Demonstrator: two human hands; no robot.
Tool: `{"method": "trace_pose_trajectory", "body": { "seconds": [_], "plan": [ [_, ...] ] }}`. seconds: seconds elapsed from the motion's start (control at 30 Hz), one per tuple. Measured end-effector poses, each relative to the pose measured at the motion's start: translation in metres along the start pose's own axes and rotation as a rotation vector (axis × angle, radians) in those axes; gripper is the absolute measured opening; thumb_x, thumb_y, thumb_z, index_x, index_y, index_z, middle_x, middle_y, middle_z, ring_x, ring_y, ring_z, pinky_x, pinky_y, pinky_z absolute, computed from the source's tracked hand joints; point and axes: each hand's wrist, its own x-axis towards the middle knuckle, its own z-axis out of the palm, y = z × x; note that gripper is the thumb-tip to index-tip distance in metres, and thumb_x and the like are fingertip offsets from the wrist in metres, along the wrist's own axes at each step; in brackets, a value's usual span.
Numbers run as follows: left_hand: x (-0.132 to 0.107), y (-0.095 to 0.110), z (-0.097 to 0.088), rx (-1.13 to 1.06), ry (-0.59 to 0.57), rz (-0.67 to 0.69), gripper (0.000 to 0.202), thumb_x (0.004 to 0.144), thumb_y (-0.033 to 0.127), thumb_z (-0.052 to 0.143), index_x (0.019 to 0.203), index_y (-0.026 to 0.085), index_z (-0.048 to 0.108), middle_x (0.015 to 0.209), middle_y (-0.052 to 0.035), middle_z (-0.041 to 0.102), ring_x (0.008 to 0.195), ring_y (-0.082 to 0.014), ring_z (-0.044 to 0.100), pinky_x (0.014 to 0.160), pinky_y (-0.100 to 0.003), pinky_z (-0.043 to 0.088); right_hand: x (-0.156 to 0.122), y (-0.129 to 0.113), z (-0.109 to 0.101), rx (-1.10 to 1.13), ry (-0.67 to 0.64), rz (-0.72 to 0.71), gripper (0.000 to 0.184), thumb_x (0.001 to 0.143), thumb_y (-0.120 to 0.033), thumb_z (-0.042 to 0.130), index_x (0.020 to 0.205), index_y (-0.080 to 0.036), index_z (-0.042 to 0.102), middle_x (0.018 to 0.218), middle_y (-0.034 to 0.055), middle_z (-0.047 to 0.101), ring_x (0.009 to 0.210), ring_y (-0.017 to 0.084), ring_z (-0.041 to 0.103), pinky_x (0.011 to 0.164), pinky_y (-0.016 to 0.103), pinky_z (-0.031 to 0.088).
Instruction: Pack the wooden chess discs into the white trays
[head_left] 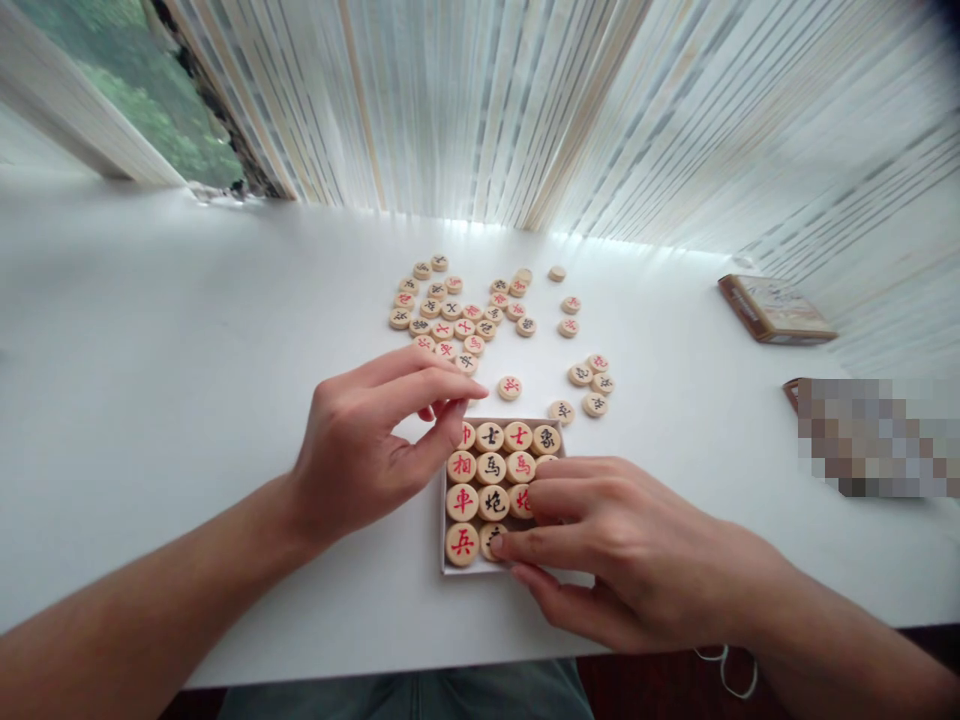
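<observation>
A shallow open box stands near the table's front edge, holding rows of round wooden Chinese chess pieces with red or black characters. My right hand reaches over its right side, hiding some pieces. The index fingertip touches a black-marked chess piece in the front row, next to a red-marked chess piece. The thumb sits apart, by the box's front rim. My left hand hovers over the far left corner, index finger stretched out, thumb below it, with nothing visible between them.
Many loose chess pieces lie beyond the box, with a single red-marked piece closer in. A smaller group is to the right. A brown flat box and a blurred-out item lie farther right. Striped curtains hang behind the table.
</observation>
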Motion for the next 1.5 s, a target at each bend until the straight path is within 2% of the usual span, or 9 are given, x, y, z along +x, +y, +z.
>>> {"method": "trace_pose_trajectory", "body": {
  "seconds": [0.1, 0.2, 0.3, 0.37, 0.57, 0.73, 0.97, 1.17, 1.5],
  "plan": [
    [0.000, -0.002, 0.000, 0.014, -0.001, 0.002, 0.016, 0.092, 0.003, 0.070, 0.098, 0.015, 0.079, 0.095, -0.0046, 0.081, 0.084, -0.0147, 0.077, 0.079, -0.026, 0.060, 0.002, 0.002, -0.004, 0.028, 0.156, -0.024, 0.021, 0.098, -0.014, 0.060, 0.091, -0.015, 0.080, 0.069, 0.0031, 0.063, 0.062, 0.017, 0.052, 0.061, 0.034, 0.041],
    [0.000, -0.002, 0.000, 0.028, 0.000, 0.004, 0.017, 0.092, 0.003, 0.070, 0.098, 0.016, 0.079, 0.095, -0.0044, 0.081, 0.086, -0.0138, 0.077, 0.081, -0.025, 0.060, 0.000, 0.015, -0.014, 0.031, 0.435, 0.028, 0.018, 0.096, -0.011, 0.063, 0.096, -0.011, 0.080, 0.069, 0.0035, 0.068, 0.059, 0.013, 0.054, 0.057, 0.029, 0.042],
    [0.001, -0.002, -0.001, 0.025, 0.000, 0.012, 0.016, 0.092, 0.002, 0.070, 0.096, 0.015, 0.079, 0.094, -0.0044, 0.081, 0.084, -0.0130, 0.077, 0.080, -0.023, 0.059, -0.007, 0.040, -0.029, -0.101, 0.712, 0.341, 0.016, 0.095, -0.015, 0.066, 0.089, -0.014, 0.081, 0.069, 0.0031, 0.073, 0.055, 0.011, 0.053, 0.054, 0.027, 0.042],
    [0.001, -0.002, -0.002, 0.022, -0.003, 0.012, 0.017, 0.093, 0.002, 0.069, 0.096, 0.015, 0.079, 0.094, -0.0047, 0.081, 0.085, -0.0129, 0.077, 0.081, -0.023, 0.059, -0.012, 0.058, -0.040, -0.113, 0.772, 0.542, 0.017, 0.093, -0.020, 0.067, 0.087, -0.015, 0.082, 0.063, 0.0019, 0.070, 0.053, 0.012, 0.053, 0.051, 0.027, 0.039],
    [0.000, -0.003, -0.003, 0.023, -0.005, 0.015, 0.018, 0.093, 0.001, 0.068, 0.096, 0.015, 0.079, 0.094, -0.0047, 0.081, 0.087, -0.0127, 0.077, 0.084, -0.023, 0.060, -0.027, 0.086, -0.062, 0.075, 0.518, 0.671, 0.019, 0.091, -0.031, 0.071, 0.089, -0.018, 0.084, 0.064, 0.0029, 0.070, 0.055, 0.014, 0.054, 0.050, 0.028, 0.038],
    [0.000, -0.004, -0.002, 0.026, -0.011, 0.013, 0.017, 0.094, 0.002, 0.068, 0.097, 0.015, 0.079, 0.096, -0.0053, 0.081, 0.087, -0.0126, 0.077, 0.083, -0.022, 0.059, -0.028, 0.089, -0.062, 0.133, 0.519, 0.674, 0.021, 0.090, -0.034, 0.071, 0.091, -0.018, 0.085, 0.071, 0.0055, 0.073, 0.060, 0.016, 0.057, 0.052, 0.029, 0.041],
    [-0.001, -0.007, -0.002, 0.016, -0.025, 0.005, 0.019, 0.093, 0.003, 0.068, 0.098, 0.019, 0.077, 0.097, -0.0017, 0.081, 0.087, -0.0128, 0.077, 0.082, -0.023, 0.061, -0.029, 0.101, -0.060, -0.140, 0.589, 0.784, 0.026, 0.088, -0.032, 0.064, 0.090, -0.015, 0.084, 0.062, 0.0033, 0.067, 0.055, 0.015, 0.054, 0.055, 0.031, 0.038],
    [0.000, -0.007, -0.002, 0.017, -0.028, 0.001, 0.020, 0.093, 0.005, 0.069, 0.100, 0.021, 0.077, 0.097, -0.0019, 0.081, 0.086, -0.0143, 0.078, 0.080, -0.026, 0.061, -0.030, 0.103, -0.060, -0.168, 0.571, 0.784, 0.028, 0.088, -0.032, 0.063, 0.091, -0.015, 0.085, 0.061, 0.0031, 0.067, 0.055, 0.015, 0.053, 0.056, 0.032, 0.039],
    [-0.001, -0.007, -0.002, 0.019, -0.046, 0.004, 0.018, 0.093, 0.005, 0.068, 0.099, 0.019, 0.078, 0.097, -0.0039, 0.081, 0.087, -0.0152, 0.078, 0.079, -0.025, 0.062, -0.036, 0.102, -0.064, -0.067, 0.356, 0.728, 0.021, 0.085, -0.025, 0.065, 0.093, -0.018, 0.084, 0.074, 0.0031, 0.074, 0.064, 0.016, 0.061, 0.061, 0.030, 0.046]
  ]
}}
